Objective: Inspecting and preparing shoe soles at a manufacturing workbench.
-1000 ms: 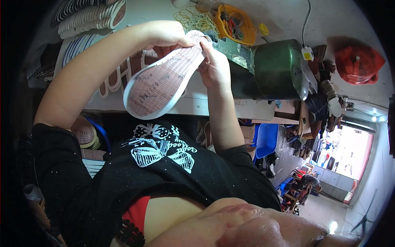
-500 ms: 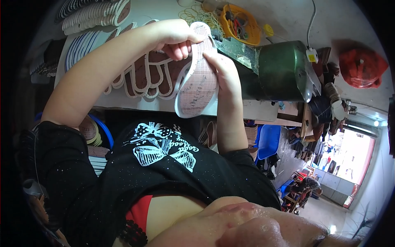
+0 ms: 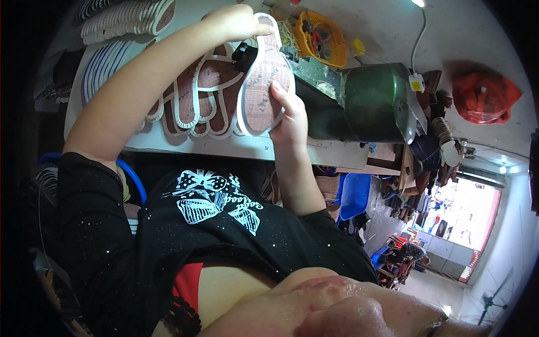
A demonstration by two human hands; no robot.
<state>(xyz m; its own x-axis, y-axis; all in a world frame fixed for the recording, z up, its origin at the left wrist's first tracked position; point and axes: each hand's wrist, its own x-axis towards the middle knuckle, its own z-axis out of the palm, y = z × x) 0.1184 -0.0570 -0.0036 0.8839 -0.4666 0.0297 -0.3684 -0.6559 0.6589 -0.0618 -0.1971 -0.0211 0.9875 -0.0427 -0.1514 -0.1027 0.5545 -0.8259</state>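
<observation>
Upright above the table edge, I hold a brown patterned insole [image 3: 263, 76] with a white rim, its narrow end up and its wide end down. My left hand [image 3: 238, 23] is closed at the narrow end, with the thumb on the face. My right hand [image 3: 292, 118] grips the right edge of the wider part, thumb on the face and fingers hidden behind. A small black part [image 3: 243, 56] shows just left of the insole, partly covered by it. Several similar white-rimmed insoles [image 3: 188, 101] lie overlapping on the table to the left.
A dark green machine housing [image 3: 376, 104] stands right of my hands. Behind it is a yellow basket [image 3: 338, 42] holding tools. Packed rows of white-edged soles [image 3: 126, 25] and blue-striped pieces [image 3: 106, 66] fill the far left. A blue tub [image 3: 355, 196] stands below the table's right part.
The insole and my left hand have moved up and away from me. My right hand now grips lower on the insole, nearer its wide end. The black part has come into sight.
</observation>
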